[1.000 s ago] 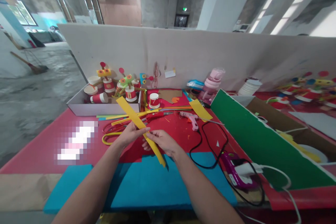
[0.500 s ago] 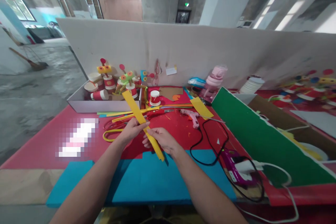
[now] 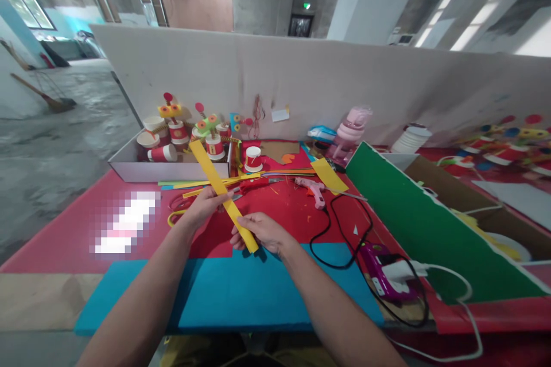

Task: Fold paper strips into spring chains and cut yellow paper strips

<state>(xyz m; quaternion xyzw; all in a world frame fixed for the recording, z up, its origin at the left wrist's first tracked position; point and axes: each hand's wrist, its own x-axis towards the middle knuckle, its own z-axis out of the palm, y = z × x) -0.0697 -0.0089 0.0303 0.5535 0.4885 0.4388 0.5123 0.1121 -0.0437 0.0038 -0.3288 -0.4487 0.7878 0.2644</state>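
A long yellow paper strip (image 3: pixel 206 163) slants between my hands, its far end up to the left and its near end down to the right. Around its middle, my left hand (image 3: pixel 209 203) pinches it with the thumb on top. My right hand (image 3: pixel 258 232) grips the strip close to its lower end, thumb above and fingers curled beneath. Behind my left hand lie yellow-handled scissors (image 3: pixel 174 217), partly covered by it. Further back, more paper strips (image 3: pixel 241 178) lie across the red tabletop (image 3: pixel 284 223).
A pink glue gun (image 3: pixel 314 190) with a black cable lies right of centre. A purple power strip (image 3: pixel 385 275) sits beside a green panel (image 3: pixel 430 229). Back left, a white box (image 3: pixel 172 172) holds paper-cup figures. One paper cup (image 3: pixel 253 158) stands behind the strips. Blue sheets (image 3: pixel 258 292) line the front.
The yellow strip has shifted left and slightly toward me. My right hand has slid nearer its lower end, and the two hands are further apart along it.
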